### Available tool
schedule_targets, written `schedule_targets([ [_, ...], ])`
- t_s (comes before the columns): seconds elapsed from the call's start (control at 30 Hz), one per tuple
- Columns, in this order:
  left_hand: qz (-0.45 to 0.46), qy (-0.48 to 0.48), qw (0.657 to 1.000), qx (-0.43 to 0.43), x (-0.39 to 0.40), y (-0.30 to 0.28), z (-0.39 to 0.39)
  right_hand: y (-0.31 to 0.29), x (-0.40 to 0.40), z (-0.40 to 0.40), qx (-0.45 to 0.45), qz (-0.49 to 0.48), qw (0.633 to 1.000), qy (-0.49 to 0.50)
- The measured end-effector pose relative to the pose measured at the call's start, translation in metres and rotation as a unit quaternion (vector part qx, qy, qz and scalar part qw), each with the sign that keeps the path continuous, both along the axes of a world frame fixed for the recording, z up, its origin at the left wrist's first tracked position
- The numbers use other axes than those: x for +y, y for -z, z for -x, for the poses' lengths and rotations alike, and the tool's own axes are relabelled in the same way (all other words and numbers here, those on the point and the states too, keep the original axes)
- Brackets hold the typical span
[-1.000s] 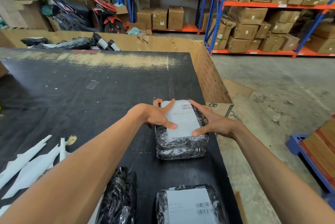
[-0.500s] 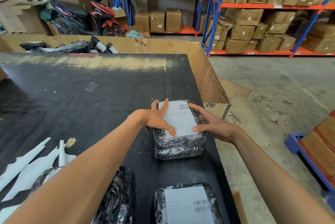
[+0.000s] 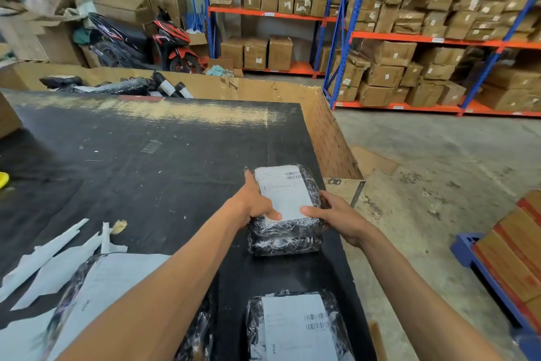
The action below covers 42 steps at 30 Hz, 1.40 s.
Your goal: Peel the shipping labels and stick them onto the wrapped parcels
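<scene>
parcel: black-wrapped parcel (image 3: 285, 236) sits on the black table (image 3: 146, 156), near its right edge, stacked on what looks like a second wrapped bundle.
label: white shipping label (image 3: 284, 192) lies flat on top of the parcel, barcode at the far right corner. looks fully stuck, no lifted corner visible.
left hand: left hand (image 3: 253, 204) grips the parcel's left side, thumb pressed on the label's near edge, one finger up along the far left corner.
right hand: right hand (image 3: 336, 213) grips the parcel's right side, thumb on the label's near right corner, fingers curled round the wrap.
step: my read is final press-down or squaring up of this one.
done: a second parcel (image 3: 295, 328), nearer the camera than the held parcel, already carries a label. more labelled black parcels lie in the cardboard bin (image 3: 263, 88) beyond the table's far edge.
left: a big bundle with grey-white sheet (image 3: 96, 293) sits left of the near parcel, blurred. cannot tell if it is labelled. total count unknown.
scrap: white peeled backing strips (image 3: 49, 261) lie left of the held parcel, near the table's left side.
surface: table top is scuffed, worn pale along the far edge.
room: warehouse. blue-orange racks (image 3: 345, 36) full of cartons behind the table, a red motorbike (image 3: 172, 41) at the back wall, concrete floor (image 3: 439, 170) to the right.
</scene>
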<state>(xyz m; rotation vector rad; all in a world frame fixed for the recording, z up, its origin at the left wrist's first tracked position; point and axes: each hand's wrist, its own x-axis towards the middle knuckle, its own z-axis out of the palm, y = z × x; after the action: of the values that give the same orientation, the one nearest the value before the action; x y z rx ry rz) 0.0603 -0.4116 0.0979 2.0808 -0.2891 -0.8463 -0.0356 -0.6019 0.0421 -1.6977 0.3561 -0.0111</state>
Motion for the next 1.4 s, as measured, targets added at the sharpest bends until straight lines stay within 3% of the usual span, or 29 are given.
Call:
schedule_targets([
  [0.23, 0.096, -0.061, 0.993, 0.018, 0.015, -0.03, 0.024, -0.026, 0.035, 0.016, -0.088, -0.04, 0.993, 0.067],
  [0.33, 0.139, -0.084, 0.986, 0.025, 0.022, -0.039, 0.035, -0.042, 0.046, 0.031, -0.086, -0.042, 0.992, 0.08],
  [0.53, 0.189, -0.112, 0.964, 0.147, 0.042, -0.029, 0.076, -0.06, 0.053, 0.078, -0.06, -0.044, 0.993, 0.096],
  [0.8, 0.138, -0.068, 0.978, 0.144, 0.07, -0.004, 0.152, -0.048, 0.084, 0.163, 0.021, -0.062, 0.996, 0.061],
  [1.13, -0.003, 0.004, 0.996, 0.09, 0.107, 0.023, 0.212, -0.007, 0.137, 0.219, 0.058, -0.023, 0.992, 0.112],
  [1.4, 0.056, 0.016, 0.994, 0.088, 0.127, 0.0, 0.223, -0.025, 0.158, 0.227, 0.061, 0.107, 0.982, 0.141],
])
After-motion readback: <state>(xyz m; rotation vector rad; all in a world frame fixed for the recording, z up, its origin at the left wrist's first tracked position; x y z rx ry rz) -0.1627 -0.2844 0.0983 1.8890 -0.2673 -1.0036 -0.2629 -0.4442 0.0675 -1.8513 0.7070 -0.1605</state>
